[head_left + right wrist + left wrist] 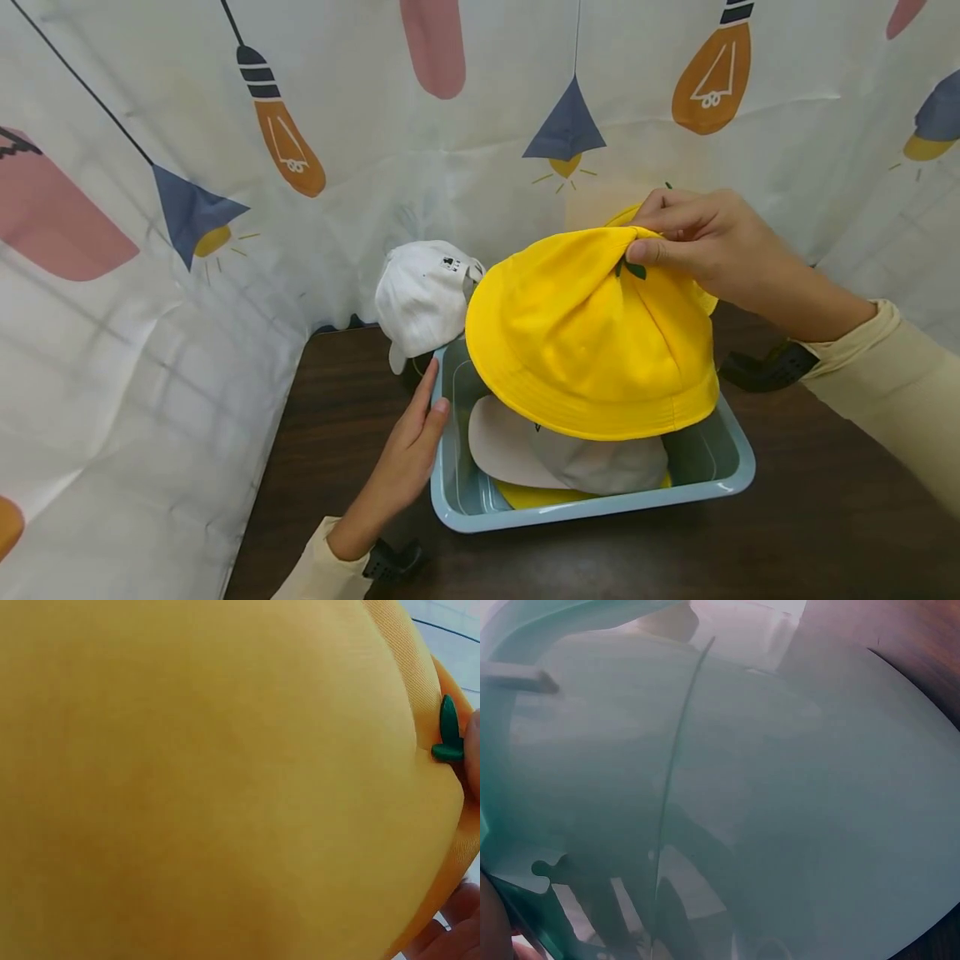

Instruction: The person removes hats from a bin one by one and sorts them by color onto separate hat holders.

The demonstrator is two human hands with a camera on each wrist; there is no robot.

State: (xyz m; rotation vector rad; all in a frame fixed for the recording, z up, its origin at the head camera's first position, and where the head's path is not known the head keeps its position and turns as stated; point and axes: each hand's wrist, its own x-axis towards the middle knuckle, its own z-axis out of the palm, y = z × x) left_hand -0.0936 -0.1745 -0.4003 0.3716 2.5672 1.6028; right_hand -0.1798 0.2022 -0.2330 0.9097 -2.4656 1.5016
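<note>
My right hand (693,233) pinches a yellow bucket hat (592,333) at the top of its crown, beside a small green leaf trim (448,742). The hat hangs tilted over a light blue plastic basin (600,507), and its cloth fills most of the right wrist view. With straight fingers, my left hand (408,450) rests against the basin's left side, the thumb at the rim. Inside the basin lies a pale cap (517,450) on top of something yellow (536,497). The basin's outer wall (780,810) fills the left wrist view.
Behind the basin's left corner stands a white cap (423,296) with a small dark print, on a dark support. The dark wooden table (330,417) meets a white patterned cloth (480,183) at the back and left.
</note>
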